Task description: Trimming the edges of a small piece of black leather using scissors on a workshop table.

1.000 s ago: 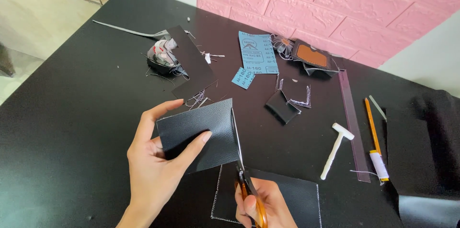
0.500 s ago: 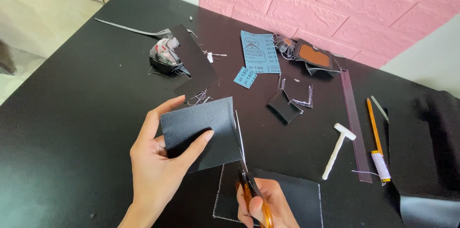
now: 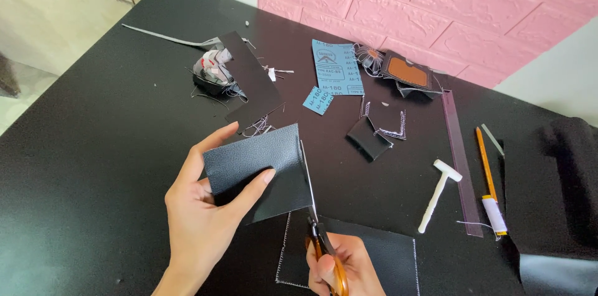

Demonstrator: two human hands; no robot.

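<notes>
Our left hand pinches the black leather piece above the surface's near edge, while our right hand grips the orange-handled scissors, blades running along the leather's right edge, pointing away from us.

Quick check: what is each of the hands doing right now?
Left hand: shut on the black leather piece, thumb and fingers pinching it.
Right hand: shut on the orange-handled scissors, blades along the leather's edge.
</notes>
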